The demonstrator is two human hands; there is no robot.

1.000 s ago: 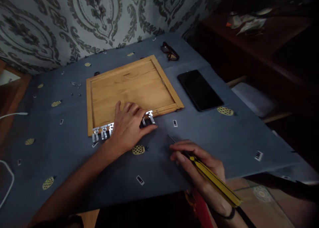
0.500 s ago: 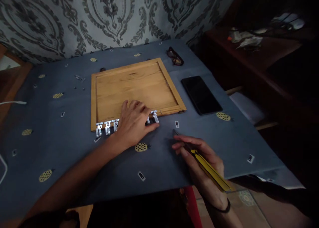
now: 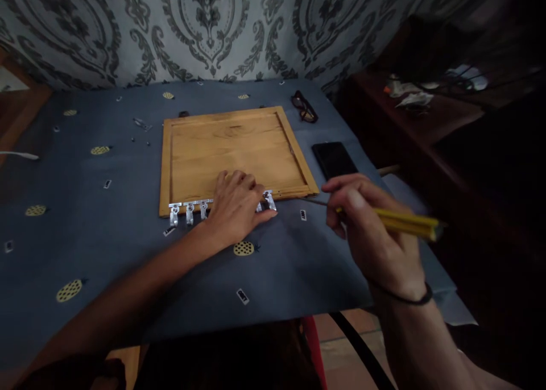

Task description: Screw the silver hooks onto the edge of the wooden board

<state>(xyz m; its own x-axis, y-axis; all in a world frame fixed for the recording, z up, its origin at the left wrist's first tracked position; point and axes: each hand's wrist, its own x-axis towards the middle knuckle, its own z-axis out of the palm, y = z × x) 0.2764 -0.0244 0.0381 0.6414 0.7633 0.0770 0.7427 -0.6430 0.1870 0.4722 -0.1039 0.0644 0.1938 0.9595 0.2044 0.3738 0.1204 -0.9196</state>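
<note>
A framed wooden panel [image 3: 230, 145] lies flat on the cloth-covered table, with a row of silver metal clips [image 3: 190, 212] along its near edge. My left hand [image 3: 236, 205] rests palm down over that edge, covering the middle clips. Its fingers lie on the wood and its thumb stretches out beside the clips at the right end. My right hand [image 3: 371, 222] is closed around a screwdriver [image 3: 405, 222] with a yellow handle. The thin shaft points left toward the panel's near right corner; I cannot tell whether the tip touches it.
A black phone [image 3: 335, 158], partly behind my right hand, and dark-framed glasses [image 3: 304, 107] lie right of the panel. Small metal pieces [image 3: 142, 124] are at the left. A white cable [image 3: 19, 155] crosses the left edge. A patterned curtain [image 3: 209, 32] hangs behind.
My right hand has risen and swung the screwdriver to point left, its tip nearer the panel's edge. My left hand stays on the panel. The view has shifted slightly.
</note>
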